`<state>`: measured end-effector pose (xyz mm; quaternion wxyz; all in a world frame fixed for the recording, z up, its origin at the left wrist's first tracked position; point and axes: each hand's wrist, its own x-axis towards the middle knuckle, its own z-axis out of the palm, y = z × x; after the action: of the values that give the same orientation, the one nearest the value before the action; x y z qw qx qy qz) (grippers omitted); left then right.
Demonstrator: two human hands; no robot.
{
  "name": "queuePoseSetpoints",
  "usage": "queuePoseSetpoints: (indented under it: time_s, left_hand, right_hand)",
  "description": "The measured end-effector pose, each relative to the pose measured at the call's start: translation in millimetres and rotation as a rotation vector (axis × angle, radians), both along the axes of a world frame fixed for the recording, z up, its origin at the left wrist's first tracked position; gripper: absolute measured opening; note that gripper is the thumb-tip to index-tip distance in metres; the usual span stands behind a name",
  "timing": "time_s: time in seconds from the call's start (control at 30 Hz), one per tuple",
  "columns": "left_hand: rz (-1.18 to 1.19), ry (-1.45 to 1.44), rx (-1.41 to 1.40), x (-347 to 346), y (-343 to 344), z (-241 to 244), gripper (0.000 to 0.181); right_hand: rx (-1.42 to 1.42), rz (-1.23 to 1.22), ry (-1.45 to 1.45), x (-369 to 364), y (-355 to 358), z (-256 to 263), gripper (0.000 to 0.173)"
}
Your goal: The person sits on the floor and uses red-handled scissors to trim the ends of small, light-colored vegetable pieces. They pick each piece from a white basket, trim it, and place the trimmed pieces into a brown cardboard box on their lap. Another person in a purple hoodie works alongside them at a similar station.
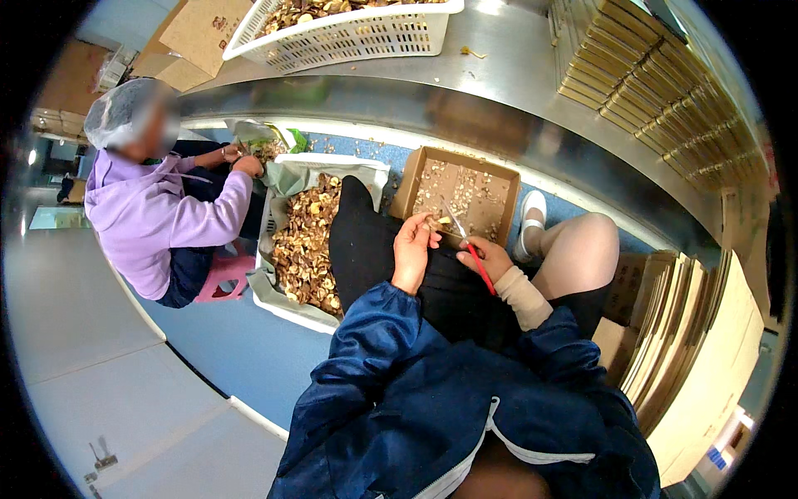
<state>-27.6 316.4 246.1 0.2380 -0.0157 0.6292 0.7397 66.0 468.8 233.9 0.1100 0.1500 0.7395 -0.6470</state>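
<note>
My left hand [413, 244] is raised above my lap, its fingertips pinching a small brown and pale dried piece [443, 220]. To its right, my right hand [489, 259] grips a red-handled cutting tool [479, 265]. The tool's narrow metal end points away from me, close to the piece; whether it is scissors or a knife is unclear. Beyond both hands lies a shallow cardboard box [408, 178] with pale crumbs scattered over its bottom. At my left leg, a lined white plastic crate [380, 169] holds many dried brown and cream slices [305, 240], apparently mushrooms.
A co-worker [181, 206] in a hairnet sits on a pink stool [227, 271] at left, hands at a bag. Ahead, a metal table [499, 47] carries a white slotted basket [355, 43] of similar pieces and stacked flat cartons [648, 93]. More cardboard sheets [692, 349] stand at right.
</note>
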Motion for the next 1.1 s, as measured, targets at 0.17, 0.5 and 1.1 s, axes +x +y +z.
queuePoseSetpoints:
  time_s: [0.17, 0.5, 1.1]
  left_hand:
    - [0.013, 0.034, 0.075, 1, 7, 1, 0.018]
    - [-0.293, 0.399, -0.158, 24, 14, 5, 0.02]
    - [-0.259, 0.09, -0.027, 14, 8, 0, 0.013]
  right_hand:
    - [0.055, -0.286, 0.176, -3, 7, -31, 0.054]
    - [0.239, -0.276, 0.272, -13, -7, -11, 0.062]
    - [-0.375, -0.325, 0.15, -18, 2, 15, 0.051]
